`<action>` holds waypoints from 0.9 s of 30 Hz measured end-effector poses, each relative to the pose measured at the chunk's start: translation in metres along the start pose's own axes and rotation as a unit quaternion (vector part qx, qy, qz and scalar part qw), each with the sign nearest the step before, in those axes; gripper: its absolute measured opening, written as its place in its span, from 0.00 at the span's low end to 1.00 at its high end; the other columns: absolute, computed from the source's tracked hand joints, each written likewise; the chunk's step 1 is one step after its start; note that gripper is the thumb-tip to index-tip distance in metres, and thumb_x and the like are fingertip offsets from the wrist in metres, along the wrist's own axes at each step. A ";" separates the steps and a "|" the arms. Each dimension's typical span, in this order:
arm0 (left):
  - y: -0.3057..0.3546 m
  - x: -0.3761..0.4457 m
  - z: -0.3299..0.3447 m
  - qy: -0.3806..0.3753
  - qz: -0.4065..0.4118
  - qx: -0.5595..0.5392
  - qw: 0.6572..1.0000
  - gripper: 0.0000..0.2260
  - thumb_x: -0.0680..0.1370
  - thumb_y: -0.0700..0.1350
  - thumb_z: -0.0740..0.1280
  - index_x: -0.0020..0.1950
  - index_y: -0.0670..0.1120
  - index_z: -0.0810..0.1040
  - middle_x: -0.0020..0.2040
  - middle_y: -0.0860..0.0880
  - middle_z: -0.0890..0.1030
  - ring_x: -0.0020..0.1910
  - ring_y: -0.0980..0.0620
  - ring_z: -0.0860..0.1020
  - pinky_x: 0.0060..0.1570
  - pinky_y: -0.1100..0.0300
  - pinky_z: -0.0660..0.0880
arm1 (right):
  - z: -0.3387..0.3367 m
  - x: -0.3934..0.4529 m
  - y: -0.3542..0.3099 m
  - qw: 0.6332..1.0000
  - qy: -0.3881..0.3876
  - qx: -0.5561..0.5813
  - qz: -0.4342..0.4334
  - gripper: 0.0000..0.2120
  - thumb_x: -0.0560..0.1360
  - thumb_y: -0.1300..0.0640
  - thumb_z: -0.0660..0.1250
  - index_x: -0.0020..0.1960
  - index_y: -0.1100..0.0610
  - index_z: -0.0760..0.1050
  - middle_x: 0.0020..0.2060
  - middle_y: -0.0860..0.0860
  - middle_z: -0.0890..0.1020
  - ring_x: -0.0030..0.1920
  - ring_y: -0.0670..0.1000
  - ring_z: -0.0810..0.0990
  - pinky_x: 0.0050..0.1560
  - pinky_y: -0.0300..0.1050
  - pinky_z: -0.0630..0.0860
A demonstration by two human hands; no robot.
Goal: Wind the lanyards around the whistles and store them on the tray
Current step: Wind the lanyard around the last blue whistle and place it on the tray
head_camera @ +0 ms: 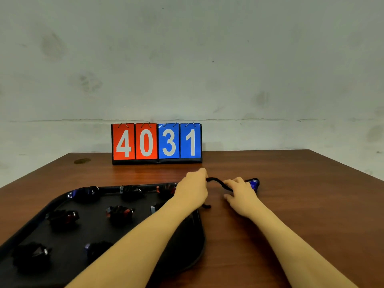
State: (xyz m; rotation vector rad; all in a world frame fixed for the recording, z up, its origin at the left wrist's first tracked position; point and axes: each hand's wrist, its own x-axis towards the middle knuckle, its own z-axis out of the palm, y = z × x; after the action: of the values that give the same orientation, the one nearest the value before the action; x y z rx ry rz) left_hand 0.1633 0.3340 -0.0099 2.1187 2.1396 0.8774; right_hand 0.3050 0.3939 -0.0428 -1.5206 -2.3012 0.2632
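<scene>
Fingers on the left hand are pinching one end of the black lanyard, and the right hand has its fingers curled round the cord further along, right next to the blue whistle. That whistle sits on the table just beyond the right hand, off to the right of the black tray, so the right hand is clearly the nearer one. The cord runs roughly left to right between the two hands in a slack arc. My guess is the winding hasn't really started on this one. Several wound whistles already sit in the tray, so it looks well along. A flip scoreboard at the back reads 4031.
</scene>
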 end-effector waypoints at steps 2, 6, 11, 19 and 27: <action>-0.008 -0.006 -0.016 0.022 0.000 -0.059 0.998 0.04 0.80 0.42 0.59 0.53 0.45 0.71 0.46 0.46 0.78 0.42 0.49 0.78 0.46 0.52 0.79 | 0.000 -0.003 -0.002 1.000 -0.007 -0.017 -0.004 0.19 0.79 0.54 0.60 0.69 0.52 0.65 0.62 0.53 0.70 0.62 0.56 0.67 0.62 0.48 0.66; -0.025 -0.024 -0.053 0.080 0.005 -0.109 0.991 0.06 0.80 0.41 0.58 0.54 0.44 0.72 0.47 0.46 0.78 0.44 0.50 0.77 0.48 0.55 0.77 | -0.001 -0.011 -0.017 0.999 -0.022 -0.026 -0.018 0.15 0.79 0.58 0.57 0.65 0.57 0.70 0.59 0.54 0.72 0.60 0.55 0.70 0.61 0.47 0.69; -0.042 -0.040 -0.074 0.115 0.010 -0.129 0.985 0.05 0.79 0.40 0.60 0.53 0.43 0.73 0.50 0.48 0.77 0.47 0.55 0.75 0.46 0.64 0.73 | -0.006 -0.023 -0.042 1.000 0.013 -0.010 -0.009 0.11 0.79 0.61 0.53 0.54 0.56 0.74 0.53 0.53 0.77 0.51 0.53 0.76 0.51 0.49 0.76; -0.063 -0.055 -0.100 0.188 0.021 -0.197 0.962 0.03 0.79 0.40 0.60 0.50 0.46 0.73 0.41 0.54 0.75 0.42 0.57 0.74 0.39 0.76 0.71 | 0.006 -0.029 -0.070 0.996 -0.045 0.014 -0.081 0.16 0.78 0.58 0.59 0.65 0.54 0.68 0.58 0.51 0.71 0.58 0.53 0.74 0.56 0.51 0.74; -0.072 -0.057 -0.105 0.176 0.019 -0.154 0.972 0.09 0.79 0.41 0.61 0.57 0.43 0.76 0.52 0.48 0.79 0.48 0.59 0.74 0.51 0.72 0.68 | -0.005 -0.038 -0.090 0.993 0.049 -0.073 -0.080 0.08 0.80 0.61 0.54 0.52 0.57 0.71 0.51 0.53 0.74 0.48 0.54 0.77 0.45 0.45 0.73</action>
State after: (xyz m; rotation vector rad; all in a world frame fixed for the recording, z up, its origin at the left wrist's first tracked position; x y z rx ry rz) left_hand 0.0620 0.2465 0.0300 1.9720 1.9327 1.5781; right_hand 0.2438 0.3229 -0.0142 -1.3710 -2.3930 -0.0230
